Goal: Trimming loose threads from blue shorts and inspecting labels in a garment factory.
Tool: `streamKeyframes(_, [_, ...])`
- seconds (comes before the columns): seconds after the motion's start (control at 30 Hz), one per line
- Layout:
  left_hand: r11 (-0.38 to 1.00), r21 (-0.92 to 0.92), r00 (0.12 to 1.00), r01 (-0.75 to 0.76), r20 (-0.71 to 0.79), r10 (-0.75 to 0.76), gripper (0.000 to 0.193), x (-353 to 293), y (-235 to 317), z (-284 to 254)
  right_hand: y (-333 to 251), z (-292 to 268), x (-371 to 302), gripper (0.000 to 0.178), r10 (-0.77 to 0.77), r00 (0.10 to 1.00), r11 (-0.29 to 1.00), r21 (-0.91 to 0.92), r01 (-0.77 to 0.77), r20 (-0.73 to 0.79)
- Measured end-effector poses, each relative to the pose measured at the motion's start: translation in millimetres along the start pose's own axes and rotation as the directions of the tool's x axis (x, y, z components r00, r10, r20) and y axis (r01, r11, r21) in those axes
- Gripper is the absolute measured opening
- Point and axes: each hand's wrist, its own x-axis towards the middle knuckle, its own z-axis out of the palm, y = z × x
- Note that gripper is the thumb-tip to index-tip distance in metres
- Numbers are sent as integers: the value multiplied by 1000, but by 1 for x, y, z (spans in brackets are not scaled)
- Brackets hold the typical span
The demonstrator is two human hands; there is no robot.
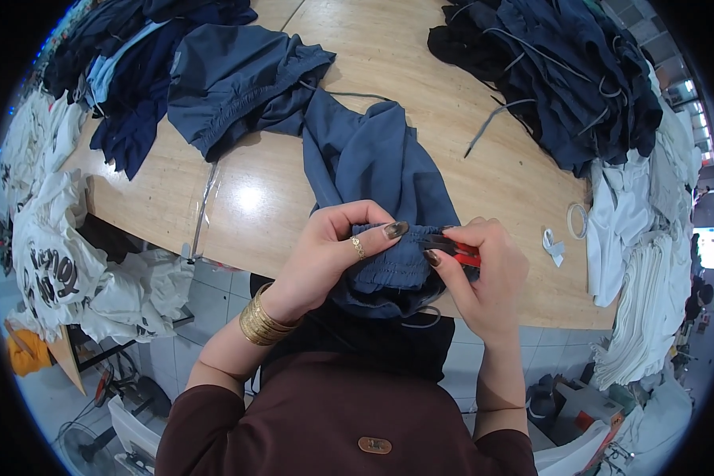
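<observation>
A blue-grey pair of drawstring trousers or shorts (385,163) lies across the table's front edge, its gathered elastic waistband (385,272) turned toward me. My left hand (317,250) pinches the waistband between thumb and fingers, the thumb flat on top. In my right hand (490,270) is a small pair of thread snips (468,258) with red handles and dark blades, closed in the fingers. The blades point left and rest against the waistband's right side. A cord end (428,319) hangs below the band. Whether the blades grip a thread is too small to tell.
Another blue-grey elastic-waist garment (242,87) lies farther back on the wooden table (523,238). Dark garments with loose cords (563,79) are heaped at the back right, navy ones (139,103) at the back left. White clothes (639,293) flank both sides. A white ring (577,221) lies at right.
</observation>
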Motion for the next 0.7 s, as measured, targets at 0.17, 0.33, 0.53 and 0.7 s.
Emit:
streamKeyframes(0.17, [998,63,1000,-19,-23,20,9,0,1,0,-3,-3,5,21,-85,996,989,-120,87,17])
streamKeyframes(0.33, [990,137,999,-33,-5,34,9,0,4,1,-5,-6,5,20,-111,993,979,-168,117,45])
streamKeyframes(0.53, [992,124,1000,-9,-9,10,10,1,5,-1,-4,-5,5,18,-129,991,973,-188,135,43])
streamKeyframes(0.7, [993,117,1000,-15,-7,16,9,0,7,-1,-3,-3,6,19,-155,988,973,-170,153,2])
